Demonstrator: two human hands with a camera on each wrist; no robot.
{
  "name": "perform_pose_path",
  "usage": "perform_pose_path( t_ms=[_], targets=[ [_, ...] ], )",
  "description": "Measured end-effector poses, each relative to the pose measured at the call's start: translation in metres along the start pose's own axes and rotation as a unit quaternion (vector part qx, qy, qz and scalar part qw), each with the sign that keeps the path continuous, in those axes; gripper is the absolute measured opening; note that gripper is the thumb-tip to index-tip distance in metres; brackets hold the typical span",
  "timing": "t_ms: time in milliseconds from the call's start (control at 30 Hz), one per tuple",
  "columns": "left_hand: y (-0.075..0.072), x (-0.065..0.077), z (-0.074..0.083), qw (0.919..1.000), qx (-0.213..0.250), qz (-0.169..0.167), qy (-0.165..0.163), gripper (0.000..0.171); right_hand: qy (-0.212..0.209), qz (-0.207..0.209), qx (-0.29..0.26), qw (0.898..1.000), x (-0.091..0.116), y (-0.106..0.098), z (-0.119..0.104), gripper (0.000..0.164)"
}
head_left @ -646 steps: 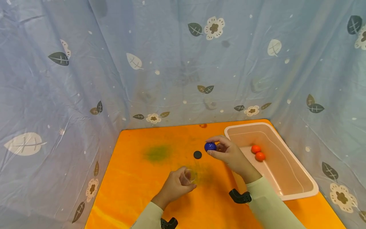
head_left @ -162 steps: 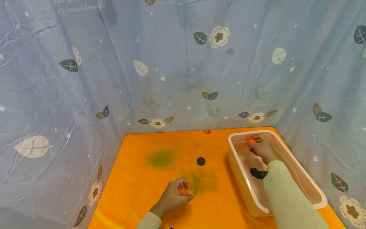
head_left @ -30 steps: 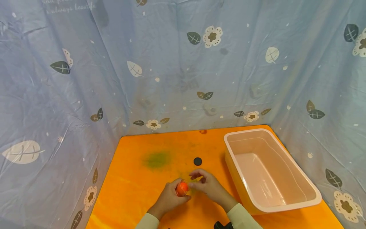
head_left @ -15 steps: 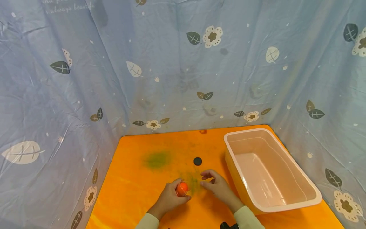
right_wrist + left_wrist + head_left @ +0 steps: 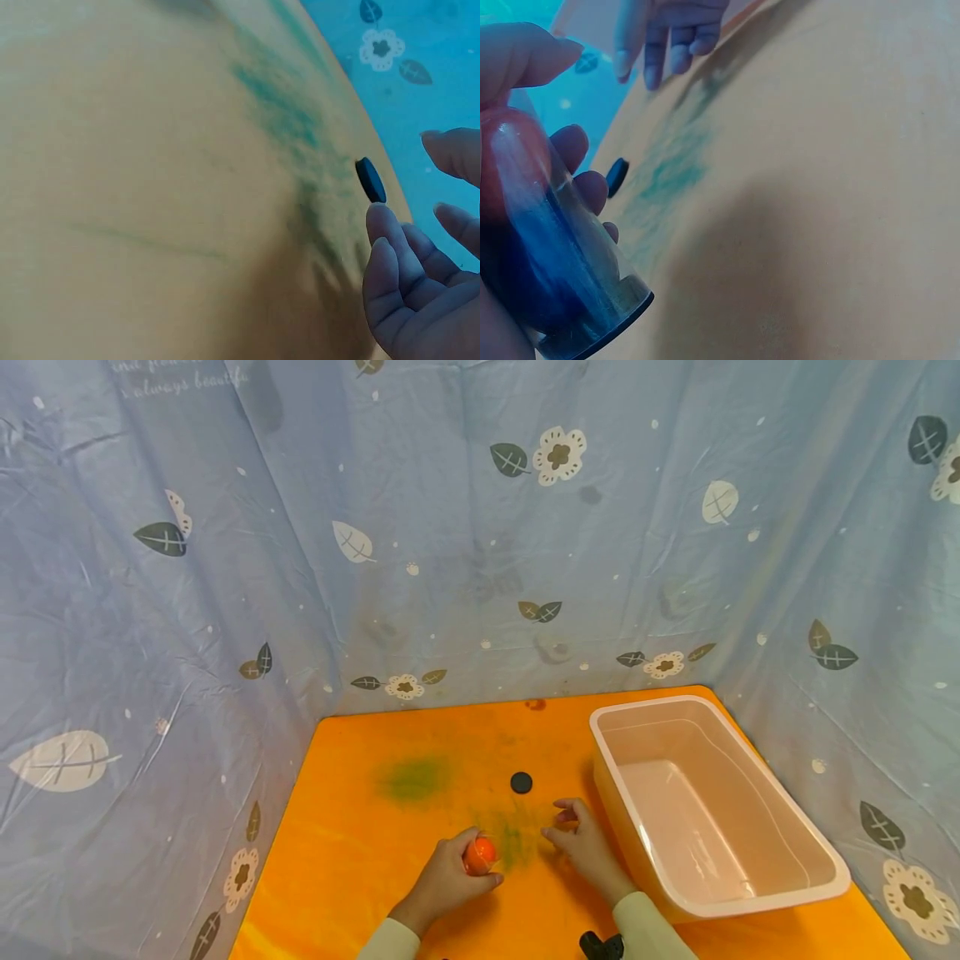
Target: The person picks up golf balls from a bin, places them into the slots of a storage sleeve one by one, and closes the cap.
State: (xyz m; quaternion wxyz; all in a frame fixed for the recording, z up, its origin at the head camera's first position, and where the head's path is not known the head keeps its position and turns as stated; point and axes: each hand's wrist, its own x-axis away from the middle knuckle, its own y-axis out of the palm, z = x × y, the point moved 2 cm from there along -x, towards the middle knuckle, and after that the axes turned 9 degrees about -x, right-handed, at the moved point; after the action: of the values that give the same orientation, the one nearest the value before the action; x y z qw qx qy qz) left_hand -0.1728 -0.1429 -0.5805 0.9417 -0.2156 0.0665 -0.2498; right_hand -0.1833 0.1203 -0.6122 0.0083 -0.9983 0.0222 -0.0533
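My left hand (image 5: 442, 878) holds a clear cylindrical container (image 5: 604, 277) over the table, fingers and thumb wrapped around it. Inside, an orange ball (image 5: 481, 855) sits at the top end. Below it, in the left wrist view, a dark blue ball (image 5: 544, 259) shows through the clear wall. My right hand (image 5: 588, 852) is held above the table to the right, fingers loosely bent, with nothing in its grasp. A black round disc (image 5: 521, 782), like a lid, lies flat on the table just beyond both hands.
A pale pink plastic bin (image 5: 686, 814) with no balls in it stands on the right, close beside my right hand. Green stains (image 5: 412, 778) mark the orange tabletop (image 5: 337, 843). Blue patterned curtains (image 5: 450, 527) enclose the table at the back and sides.
Earlier a blue ball was in my right hand and orange balls lay in the bin; the bin holds none now. Over the last second my right hand has drawn away rightward from the container.
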Motion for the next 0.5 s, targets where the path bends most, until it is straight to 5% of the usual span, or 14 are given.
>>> perform_pose_path(
  t_ms=[500],
  targets=[
    [0.002, 0.000, 0.001, 1.0000, -0.005, 0.007, 0.000, 0.040, -0.028, 0.021, 0.011, 0.999, -0.041, 0.016, -0.004, 0.057]
  ],
)
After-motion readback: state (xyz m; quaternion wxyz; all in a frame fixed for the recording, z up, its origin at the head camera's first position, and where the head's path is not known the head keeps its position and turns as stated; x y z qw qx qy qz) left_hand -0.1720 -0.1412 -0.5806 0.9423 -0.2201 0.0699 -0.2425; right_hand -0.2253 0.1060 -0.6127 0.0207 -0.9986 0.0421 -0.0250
